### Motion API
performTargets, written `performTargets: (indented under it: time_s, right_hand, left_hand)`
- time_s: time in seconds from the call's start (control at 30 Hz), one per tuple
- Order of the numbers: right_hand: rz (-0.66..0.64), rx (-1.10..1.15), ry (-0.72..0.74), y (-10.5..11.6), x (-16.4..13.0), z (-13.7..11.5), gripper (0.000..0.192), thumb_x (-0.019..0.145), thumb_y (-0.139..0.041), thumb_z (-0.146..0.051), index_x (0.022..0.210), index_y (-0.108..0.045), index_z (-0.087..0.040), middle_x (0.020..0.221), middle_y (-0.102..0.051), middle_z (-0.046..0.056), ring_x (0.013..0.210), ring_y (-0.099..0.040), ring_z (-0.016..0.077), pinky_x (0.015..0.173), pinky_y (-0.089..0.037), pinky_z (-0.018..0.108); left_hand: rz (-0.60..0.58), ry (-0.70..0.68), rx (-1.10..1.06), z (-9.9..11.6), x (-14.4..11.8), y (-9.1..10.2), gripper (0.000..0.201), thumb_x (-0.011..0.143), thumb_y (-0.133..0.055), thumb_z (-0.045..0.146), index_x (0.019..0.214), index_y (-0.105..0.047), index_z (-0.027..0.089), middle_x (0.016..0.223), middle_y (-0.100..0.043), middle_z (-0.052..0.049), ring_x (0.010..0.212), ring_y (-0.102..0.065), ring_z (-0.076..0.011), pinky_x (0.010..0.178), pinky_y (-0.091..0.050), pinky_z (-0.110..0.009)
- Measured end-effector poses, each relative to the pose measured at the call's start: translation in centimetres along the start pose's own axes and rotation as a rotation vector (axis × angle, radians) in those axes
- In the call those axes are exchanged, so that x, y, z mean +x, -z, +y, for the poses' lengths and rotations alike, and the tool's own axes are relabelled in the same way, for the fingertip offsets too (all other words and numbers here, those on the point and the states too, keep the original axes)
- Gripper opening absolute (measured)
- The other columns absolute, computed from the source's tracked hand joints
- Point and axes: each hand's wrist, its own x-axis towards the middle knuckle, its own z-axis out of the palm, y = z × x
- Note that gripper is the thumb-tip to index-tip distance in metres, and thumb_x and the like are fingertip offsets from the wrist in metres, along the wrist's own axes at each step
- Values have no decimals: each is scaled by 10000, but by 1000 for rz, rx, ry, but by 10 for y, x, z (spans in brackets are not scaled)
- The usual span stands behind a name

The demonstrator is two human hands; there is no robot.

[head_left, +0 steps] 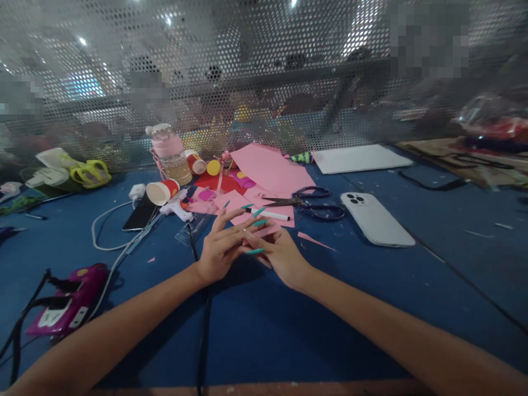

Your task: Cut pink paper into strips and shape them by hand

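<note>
- The left hand (218,250), with long teal nails, is lying across the small pink strip of cut paper (264,230), its fingers spread and resting lightly rather than clamped; keeping them flat is probably what stops the thin piece from curling.
- That pink strip is sitting just this side of the black-capped white marker pen (269,214), pinned between both hands, close above the blue felt-covered table (371,308).
- The right hand (280,256) is meeting the left over the strip, fingertips pressed against it; how firmly it is pinching cannot be made out, since the left fingers are covering the contact.
- I judge that working slowly with fingertip pads, not nails, is the safer way to avoid tearing.
- Right of the marker, the dark-handled steel scissors (307,203) are lying partly open, and beyond them the white smartphone (376,219) is resting face down.
</note>
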Motion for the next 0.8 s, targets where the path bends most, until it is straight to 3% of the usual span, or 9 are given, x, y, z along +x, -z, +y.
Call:
performTargets:
  time_s: [0.13, 0.4, 0.8]
  right_hand:
    - [8, -18, 123, -1, 0, 0, 352, 560, -767, -354, 706, -484, -204, 547, -513, -90, 386, -417, 28, 361, -298, 157]
    - [-38, -257, 78, 3, 0, -2, 422, 644, -609, -585, 606, -531, -172, 427, -432, -68, 342, -361, 44, 322, -248, 182]
    - [-22, -271, 59, 7, 3, 2, 392, 691, -580, -563, 669, -569, -172, 447, -464, -60, 322, -370, 42, 308, -264, 176]
  left_hand:
    - [-6, 33, -82, 4, 4, 1, 303, 844, -440, 385, 890, -652, 174, 1072, -651, -118, 1192, -444, -226, 988, -335, -482]
    - [71, 56, -175, 0, 0, -3, 348, 838, -482, 342, 1145, -574, 207, 1068, -650, -128, 1139, -493, -242, 919, -404, -485]
    - [71, 80, -221, 1, 0, -4, 351, 839, -474, 353, 1131, -588, 195, 1085, -641, -136, 1115, -504, -236, 891, -442, -447]
